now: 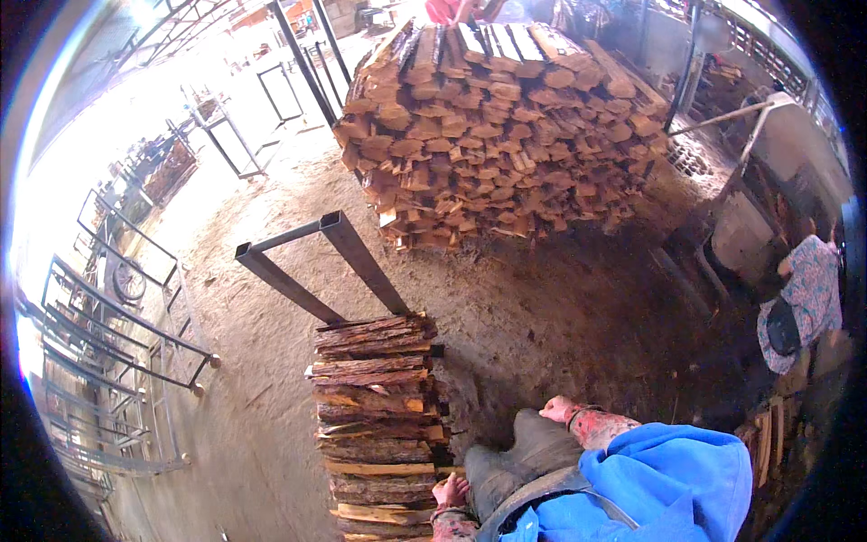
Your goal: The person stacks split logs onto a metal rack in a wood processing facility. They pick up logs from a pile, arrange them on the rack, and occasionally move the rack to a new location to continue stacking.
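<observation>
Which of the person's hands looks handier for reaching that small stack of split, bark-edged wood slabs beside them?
Probably the left hand: it rests right against the small stack of split, bark-edged wood slabs. The right hand sits apart, beside the knee.

hands [506,452] beside stacked wood slats [379,406]

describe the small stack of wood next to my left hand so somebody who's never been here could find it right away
Start from the big heap of split wood at the far end of the dirt floor, then come back toward the person. The small wood stack sits in a metal frame with two dark bars, beside the left hand. Unlike the heap, it is one narrow, low column.
</observation>
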A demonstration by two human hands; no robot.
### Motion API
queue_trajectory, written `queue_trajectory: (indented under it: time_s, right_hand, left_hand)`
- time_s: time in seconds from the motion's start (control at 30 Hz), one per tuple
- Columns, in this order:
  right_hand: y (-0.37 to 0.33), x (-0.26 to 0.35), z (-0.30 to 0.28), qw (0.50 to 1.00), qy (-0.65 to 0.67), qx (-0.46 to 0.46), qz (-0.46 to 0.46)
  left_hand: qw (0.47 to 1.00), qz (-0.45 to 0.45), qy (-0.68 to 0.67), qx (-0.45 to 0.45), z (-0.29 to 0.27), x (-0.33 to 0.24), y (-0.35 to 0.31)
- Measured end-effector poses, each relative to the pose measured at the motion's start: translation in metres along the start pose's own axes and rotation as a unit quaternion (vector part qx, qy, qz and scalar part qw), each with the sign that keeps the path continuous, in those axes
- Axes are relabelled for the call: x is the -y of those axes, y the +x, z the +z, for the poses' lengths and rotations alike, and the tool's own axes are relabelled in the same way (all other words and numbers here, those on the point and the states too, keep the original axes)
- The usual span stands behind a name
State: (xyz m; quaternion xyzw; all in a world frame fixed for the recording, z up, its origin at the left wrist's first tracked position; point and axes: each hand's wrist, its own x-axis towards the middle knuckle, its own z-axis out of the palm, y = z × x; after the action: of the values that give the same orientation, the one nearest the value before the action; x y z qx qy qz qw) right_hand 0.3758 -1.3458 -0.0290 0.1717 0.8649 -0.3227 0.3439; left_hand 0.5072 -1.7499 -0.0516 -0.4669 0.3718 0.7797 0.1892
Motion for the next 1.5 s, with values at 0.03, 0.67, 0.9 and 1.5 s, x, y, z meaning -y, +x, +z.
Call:
queue_trajectory:
  time_s: [0.03,0.67,0.9,1.5]
  right_hand:
    - [-0.003,0.003,0.003,1.000,0.003,-0.005,-0.002]
    - [-0.034,-0.032,-0.013,0.990,0.122,-0.061,0.032]
    - [-0.010,-0.051,-0.043,0.989,0.126,-0.076,0.029]
    - [0.031,-0.136,-0.151,0.986,0.130,-0.085,0.059]
  left_hand:
    - [0.999,-0.022,-0.018,0.030,-0.004,-0.006,0.003]
    - [0.992,-0.035,0.114,-0.048,0.050,-0.018,0.007]
    - [0.985,-0.048,0.161,0.051,0.083,-0.018,0.031]
    - [0.986,-0.015,0.104,0.131,0.219,-0.006,0.033]
